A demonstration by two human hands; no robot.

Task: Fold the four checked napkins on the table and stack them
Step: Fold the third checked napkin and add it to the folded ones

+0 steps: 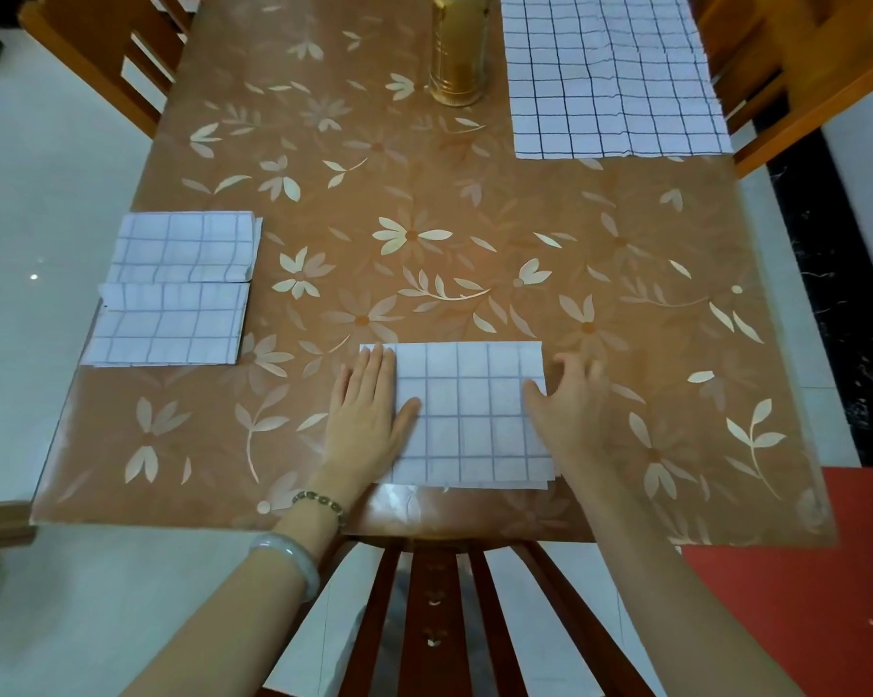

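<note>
A folded white checked napkin lies near the table's front edge. My left hand rests flat on its left side, fingers together. My right hand touches its right edge, fingers spread and slightly blurred. At the table's left edge lie two folded checked napkins, one behind the other, side by side and just touching. An unfolded checked napkin lies spread flat at the back right corner.
The table has a brown cover with a flower pattern. A tall golden glass bottle stands at the back, just left of the unfolded napkin. Wooden chairs stand at the front, back left and right.
</note>
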